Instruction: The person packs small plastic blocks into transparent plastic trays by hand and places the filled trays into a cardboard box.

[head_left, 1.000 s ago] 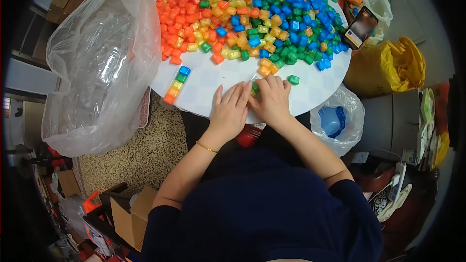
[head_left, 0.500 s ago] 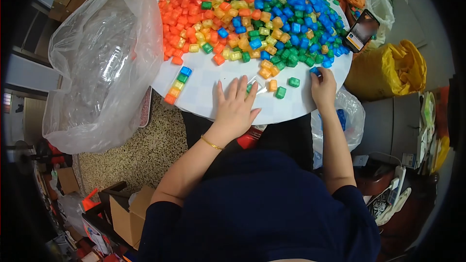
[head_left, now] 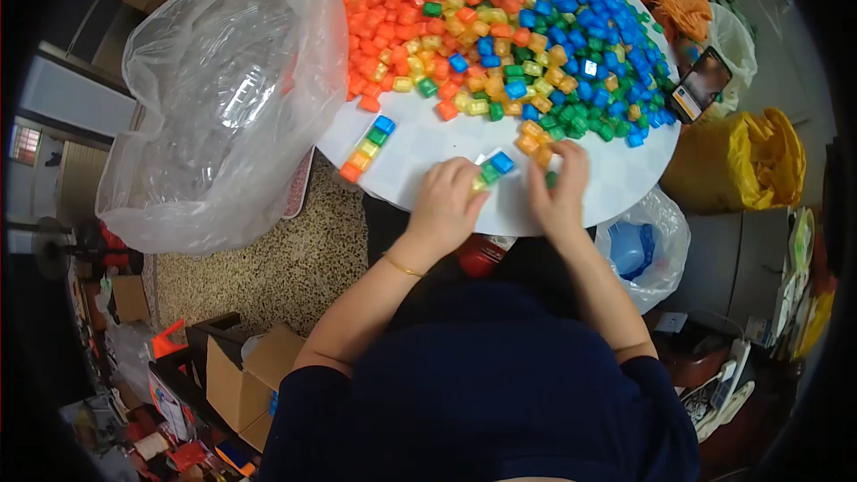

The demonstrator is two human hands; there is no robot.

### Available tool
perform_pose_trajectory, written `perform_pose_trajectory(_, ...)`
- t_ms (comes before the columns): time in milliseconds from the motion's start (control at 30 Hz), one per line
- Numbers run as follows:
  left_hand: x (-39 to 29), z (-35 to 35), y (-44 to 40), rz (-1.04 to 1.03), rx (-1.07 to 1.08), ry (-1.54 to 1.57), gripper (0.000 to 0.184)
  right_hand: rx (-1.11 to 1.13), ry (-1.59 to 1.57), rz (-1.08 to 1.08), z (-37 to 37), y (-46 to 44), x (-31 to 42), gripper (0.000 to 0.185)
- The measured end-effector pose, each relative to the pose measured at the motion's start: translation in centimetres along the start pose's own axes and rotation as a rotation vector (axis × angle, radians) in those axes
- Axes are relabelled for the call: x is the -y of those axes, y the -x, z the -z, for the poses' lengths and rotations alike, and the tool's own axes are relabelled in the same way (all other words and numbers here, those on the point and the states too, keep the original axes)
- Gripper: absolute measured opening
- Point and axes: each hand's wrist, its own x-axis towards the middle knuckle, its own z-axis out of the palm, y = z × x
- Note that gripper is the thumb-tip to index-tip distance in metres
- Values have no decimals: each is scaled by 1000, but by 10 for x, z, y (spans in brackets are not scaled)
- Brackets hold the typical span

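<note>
My left hand rests at the near edge of the table with its fingers closed over one end of a short row of translucent blocks. A blue block, a green block and a yellow block show in that row, with clear plastic beside them. To the right, my right hand has its thumb and index finger about an orange block. A green block lies under that hand, partly hidden. Farther left sits a finished-looking five-colour strip, blue at the top and red-orange at the bottom.
A large heap of loose coloured blocks covers the far side of the white table. A big clear plastic bag stands at left. A phone leans at the right edge, near a yellow sack and a bag-lined bin.
The blue block from my right hand now sits in the row by my left hand. My right hand has moved left to the orange block. The whole view has shifted slightly.
</note>
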Motion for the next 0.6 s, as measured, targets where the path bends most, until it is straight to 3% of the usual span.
perform_pose_trajectory(67, 12, 36, -2, 32, -118, -65, 29, -23, -71, -27, 14, 2, -10, 52)
perform_pose_trajectory(133, 39, 67, -2, 125, -167, -205, 34, 187, 385, -92, 21, 4, -12, 68)
perform_pose_trajectory(233, 70, 83, 0, 222, -87, -319, 46, 247, 462, -63, 1, -9, -12, 80)
perform_pose_trajectory(367, 73, 93, 3, 238, -154, -357, 52, 139, 283, -56, 4, -27, -10, 73)
perform_pose_trajectory(400, 69, 103, 1, 204, -216, -347, 52, 28, 239, 13, 10, -27, -10, 59)
perform_pose_trajectory(433, 66, 113, -1, 169, -279, -335, 52, 27, 232, 20, 17, -27, -8, 59)
perform_pose_trajectory(533, 85, 161, -9, 328, -463, -213, 45, 75, -222, -52, 42, -33, 7, 29)
perform_pose_trajectory(567, 108, 179, -10, 415, -472, -180, 43, 75, -222, -48, 52, -35, 20, 29)
perform_pose_trajectory(600, 139, 195, -12, 499, -481, -143, 41, 316, -468, -100, 63, -34, 35, 25)
